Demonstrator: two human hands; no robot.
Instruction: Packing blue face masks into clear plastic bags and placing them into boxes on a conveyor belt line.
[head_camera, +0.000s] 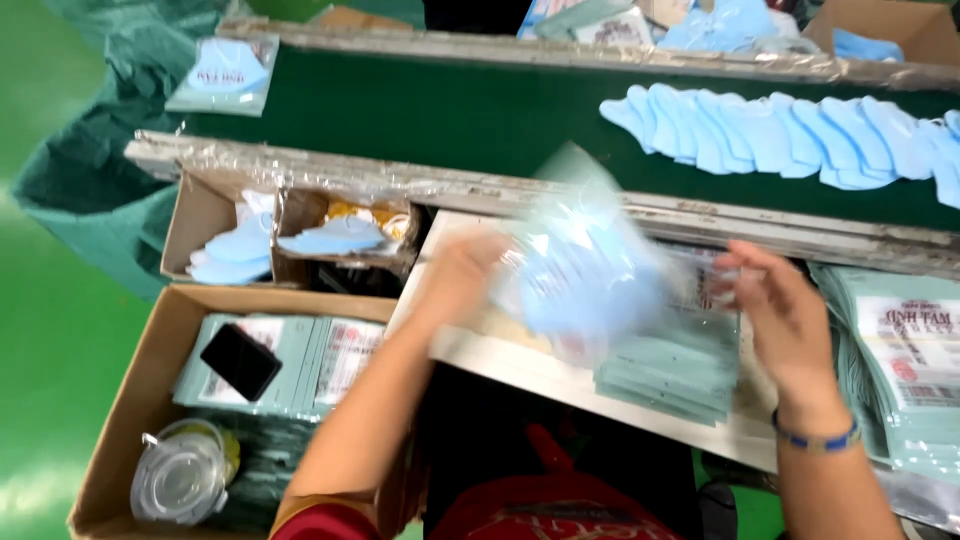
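Clamped in the left hand's (455, 275) grip was a blurred clear packet (580, 265) with pale blue masks inside, held above the worktop (520, 370). Whether the right hand (775, 310) touched the packet's far edge I could not tell; its fingers (735, 270) were spread apart and curled. Under the packet lay a stack of flat green pouches (665, 365). A row of blue masks (790, 135) lay on the green belt (420, 115) beyond. At left, a cardboard box (130, 400) held more pouches, a black phone (240, 360) and a lidded cup (180, 480).
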